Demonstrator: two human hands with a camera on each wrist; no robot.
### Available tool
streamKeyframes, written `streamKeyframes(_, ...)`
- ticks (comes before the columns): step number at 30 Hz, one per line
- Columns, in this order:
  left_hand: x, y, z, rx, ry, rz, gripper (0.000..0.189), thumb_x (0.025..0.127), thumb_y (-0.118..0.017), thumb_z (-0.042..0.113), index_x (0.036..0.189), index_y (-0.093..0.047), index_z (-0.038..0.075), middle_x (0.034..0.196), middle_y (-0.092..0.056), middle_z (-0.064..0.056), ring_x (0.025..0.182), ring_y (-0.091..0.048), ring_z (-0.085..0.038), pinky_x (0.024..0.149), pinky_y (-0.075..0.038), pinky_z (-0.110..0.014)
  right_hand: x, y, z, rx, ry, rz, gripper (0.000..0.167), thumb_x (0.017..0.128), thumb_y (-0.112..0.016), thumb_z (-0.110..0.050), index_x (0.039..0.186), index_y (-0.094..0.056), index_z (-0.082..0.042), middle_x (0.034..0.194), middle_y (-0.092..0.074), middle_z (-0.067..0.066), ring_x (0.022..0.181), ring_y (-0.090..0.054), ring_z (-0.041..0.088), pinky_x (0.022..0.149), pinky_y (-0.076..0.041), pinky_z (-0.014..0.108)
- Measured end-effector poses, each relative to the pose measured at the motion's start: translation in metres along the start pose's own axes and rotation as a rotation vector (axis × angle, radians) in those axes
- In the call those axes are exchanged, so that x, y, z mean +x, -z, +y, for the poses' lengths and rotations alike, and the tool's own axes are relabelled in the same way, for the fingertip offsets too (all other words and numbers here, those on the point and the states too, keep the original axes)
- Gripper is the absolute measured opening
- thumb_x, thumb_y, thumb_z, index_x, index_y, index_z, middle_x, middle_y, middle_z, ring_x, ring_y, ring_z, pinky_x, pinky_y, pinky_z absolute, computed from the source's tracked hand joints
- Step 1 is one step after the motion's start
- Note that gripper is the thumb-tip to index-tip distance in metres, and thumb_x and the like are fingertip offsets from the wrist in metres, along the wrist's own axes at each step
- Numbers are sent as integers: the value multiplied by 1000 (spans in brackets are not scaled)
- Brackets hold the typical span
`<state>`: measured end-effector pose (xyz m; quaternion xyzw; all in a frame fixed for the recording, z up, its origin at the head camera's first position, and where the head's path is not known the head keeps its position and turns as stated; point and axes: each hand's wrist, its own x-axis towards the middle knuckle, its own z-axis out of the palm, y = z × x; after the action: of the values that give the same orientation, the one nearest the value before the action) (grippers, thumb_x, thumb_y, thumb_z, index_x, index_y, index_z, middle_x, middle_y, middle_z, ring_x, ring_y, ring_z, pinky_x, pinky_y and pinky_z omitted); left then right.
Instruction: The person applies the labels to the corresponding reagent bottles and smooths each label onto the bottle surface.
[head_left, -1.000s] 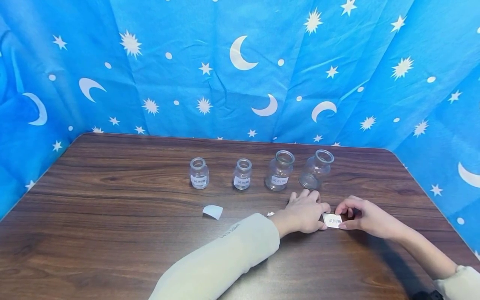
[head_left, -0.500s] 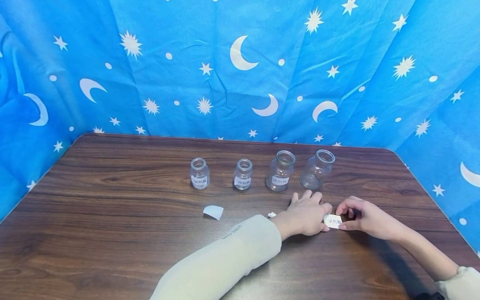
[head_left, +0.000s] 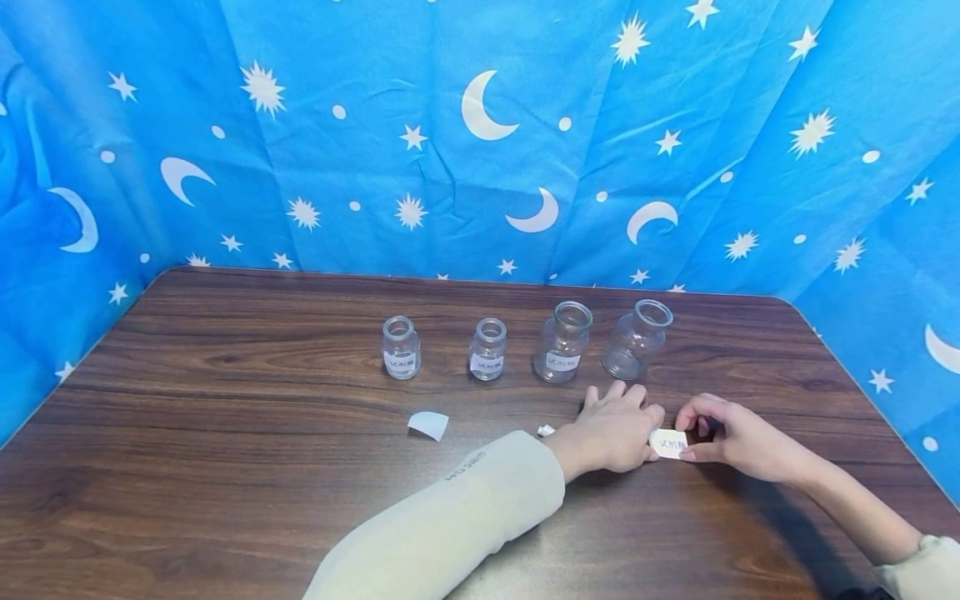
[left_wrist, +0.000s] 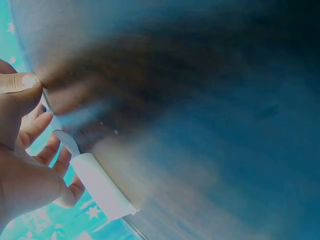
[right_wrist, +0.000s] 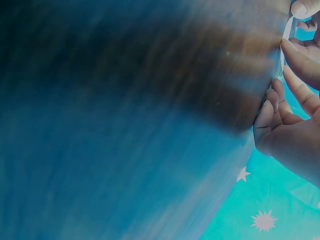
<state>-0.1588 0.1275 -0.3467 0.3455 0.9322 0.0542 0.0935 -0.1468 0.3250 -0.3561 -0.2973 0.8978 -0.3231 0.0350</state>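
Note:
A small white paper label with dark printed characters lies between the two hands at the right of the table. My left hand pinches its left edge, thumb and forefinger close together in the left wrist view. From the other side, my right hand holds the right edge with thumb and forefinger, its other fingers curled in. Just behind stands a glass bottle with no label showing. Three more glass bottles, a wide one and two small ones, carry white labels with similar print.
A curved piece of white paper lies on the dark wood table, left of the left forearm. Beside the left wrist is a curled white scrap. A blue curtain with moons and stars hangs behind the table.
Both hands keep their hold on the label and stay almost in place. The whole head view has shifted very slightly; the bottles and paper scraps stand as before.

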Motion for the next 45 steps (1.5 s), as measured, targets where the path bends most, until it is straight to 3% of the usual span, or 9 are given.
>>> streamKeyframes(11,-2,0,0,14,-1,18,30,82,-62,45,107,-54,31,104,-42,11,100,-35,-9,76,-29,-31,-1,1,-1,17,15,-13,30,70,-74,1,84,-51,-13,70,-49,-5,61,-44,8,49,-35,23)
streamKeyframes(19,-2,0,2,19,0,13,24,82,-63,44,98,-53,30,104,-42,11,101,-35,-9,76,-30,-31,0,-1,1,39,35,1,30,69,-73,4,82,-51,-13,69,-49,-5,61,-45,8,48,-35,23)
streamKeyframes(27,-2,-1,2,11,-1,12,24,83,-62,43,102,-53,30,105,-42,11,101,-35,-8,77,-30,-31,0,1,-2,43,-1,-11,27,71,-71,4,79,-51,-12,69,-49,-5,60,-44,6,48,-34,23)
streamKeyframes(39,-5,5,1,-34,-9,15,16,89,-55,29,105,-58,31,99,-44,11,94,-35,-8,73,-29,-31,0,2,-5,182,-19,-63,21,77,-65,5,81,-51,-10,72,-54,-1,62,-49,4,50,-39,24)
streamKeyframes(42,-7,9,-2,-80,-14,7,6,89,-54,27,91,-59,29,94,-44,12,90,-35,-8,71,-29,-29,0,3,-8,226,-30,-64,19,78,-64,5,82,-52,-9,69,-54,-1,59,-48,5,48,-39,25)
streamKeyframes(45,-9,14,-7,-150,-31,13,11,86,-57,24,75,-54,25,87,-43,11,85,-36,-8,67,-27,-28,1,4,-12,266,-34,-57,18,79,-63,6,83,-53,-9,69,-54,0,57,-47,6,47,-40,27)
